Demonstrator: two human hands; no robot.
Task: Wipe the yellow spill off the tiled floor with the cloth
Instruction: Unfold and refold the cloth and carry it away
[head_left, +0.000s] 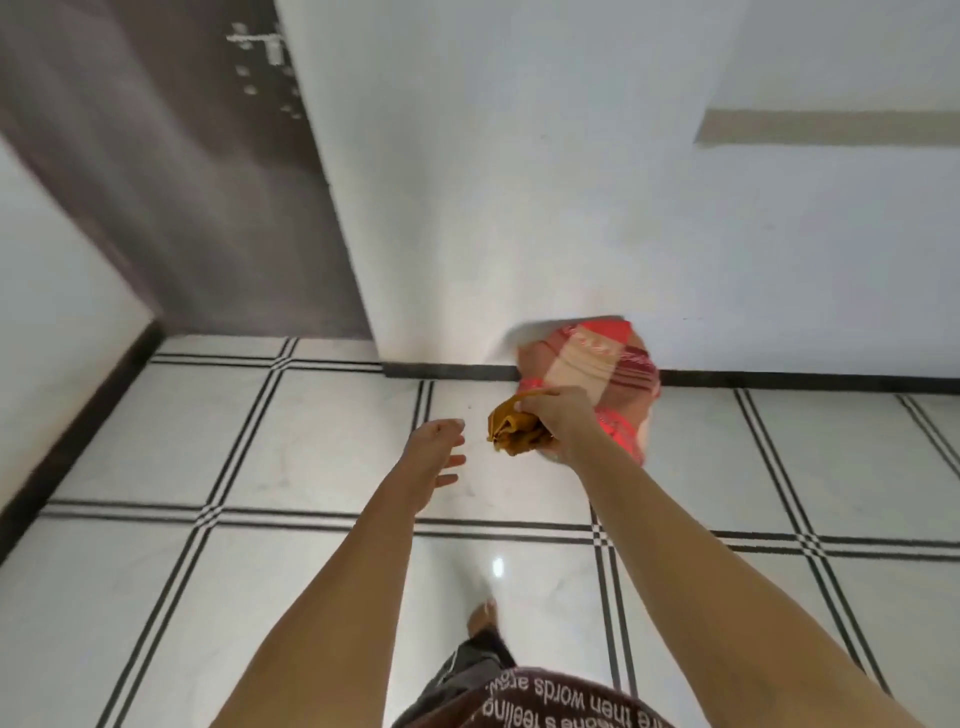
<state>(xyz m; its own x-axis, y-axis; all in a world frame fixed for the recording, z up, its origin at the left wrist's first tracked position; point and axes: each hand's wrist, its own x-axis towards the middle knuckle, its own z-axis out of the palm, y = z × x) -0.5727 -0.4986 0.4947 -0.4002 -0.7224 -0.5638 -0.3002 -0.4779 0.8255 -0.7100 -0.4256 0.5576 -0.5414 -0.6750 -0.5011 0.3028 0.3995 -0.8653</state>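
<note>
- Red-and-beige checked cloth hung from the right hand, which clenched a mustard-yellow bunch of its fabric.
- The cloth was held above the tiled floor, in front of the far white wall and black skirting.
- The left hand was released, fingers spread, just left of the cloth without touching.
- A bare foot stood on the near tiles.

Blurred cloth partly hidden behind right hand; pattern perhaps striped.
</note>
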